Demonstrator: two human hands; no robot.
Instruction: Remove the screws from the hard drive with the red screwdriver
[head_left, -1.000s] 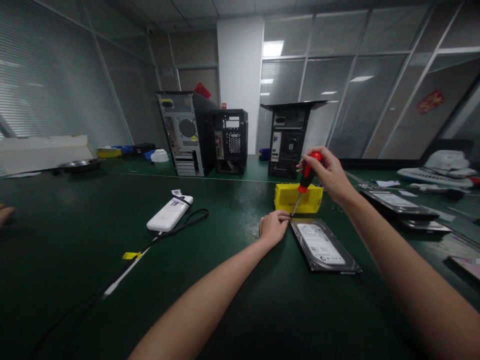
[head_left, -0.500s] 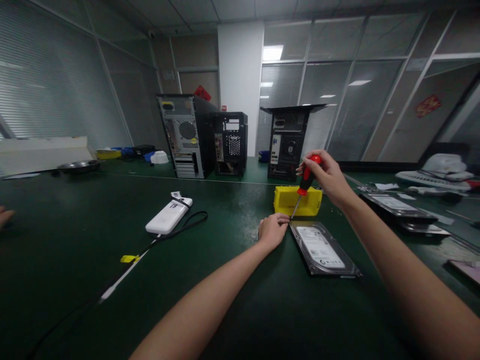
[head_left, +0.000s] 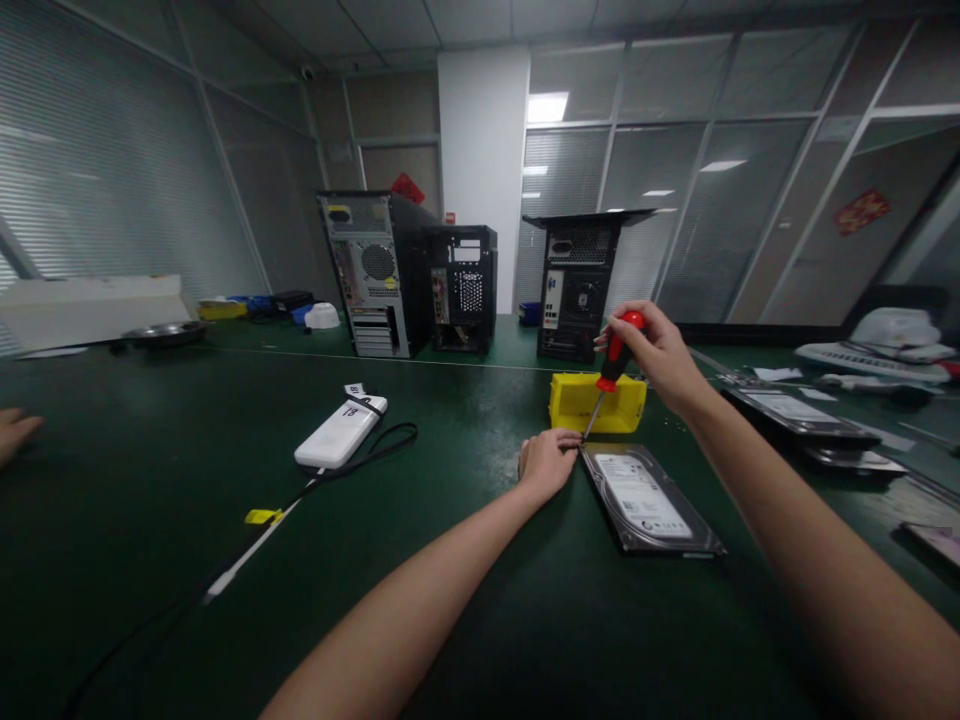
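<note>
at the hard drive (head_left: pixel 645 500), ten o'clock corner, right hand (head_left: pixel 664 350) fingers clamp a screwdriver (head_left: pixel 616 365); left hand (head_left: pixel 546 463) fingers, i cannot tell. desk (head_left: pixel 457 460) spreads toward nine.

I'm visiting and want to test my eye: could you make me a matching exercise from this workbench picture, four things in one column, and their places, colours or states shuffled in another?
Things:
1. screwdriver
2. hard drive
3. plastic box
4. power bank

Descriptions:
A. yellow, behind the screwdriver's shaft
B. white, with a number on it
C. held in the right hand, pointing down
D. lying flat, label up, near the left hand

Right pairs: 1-C, 2-D, 3-A, 4-B
</note>
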